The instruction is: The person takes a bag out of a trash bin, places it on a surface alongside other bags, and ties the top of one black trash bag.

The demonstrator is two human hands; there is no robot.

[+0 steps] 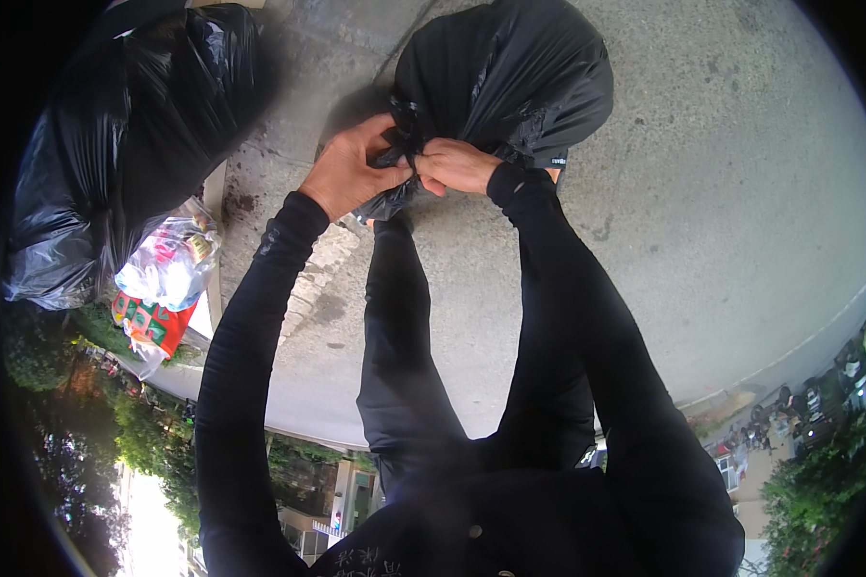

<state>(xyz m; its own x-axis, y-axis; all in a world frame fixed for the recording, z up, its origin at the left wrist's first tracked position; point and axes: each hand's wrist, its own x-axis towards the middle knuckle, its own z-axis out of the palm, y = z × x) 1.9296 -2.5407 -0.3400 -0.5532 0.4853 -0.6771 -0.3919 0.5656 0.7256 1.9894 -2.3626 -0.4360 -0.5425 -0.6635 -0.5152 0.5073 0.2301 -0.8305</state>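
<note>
A full black plastic garbage bag (505, 79) rests on the pavement in front of my feet. Its gathered neck (404, 144) is bunched between my two hands. My left hand (353, 166) pinches the twisted plastic from the left, thumb and fingers curled around it. From the other side my right hand (451, 164) grips the same neck, fingers folded in. Loose plastic hangs below the hands, near one shoe. Where the plastic crosses between the fingers, I cannot tell whether it is knotted.
More black garbage bags (137, 130) stand at the left. Beside them are a clear plastic bag of refuse (173, 252) and a red and green bag (155, 321). Concrete pavement (707, 180) extends to the right. Trees and parked vehicles (812, 404) line the far rim.
</note>
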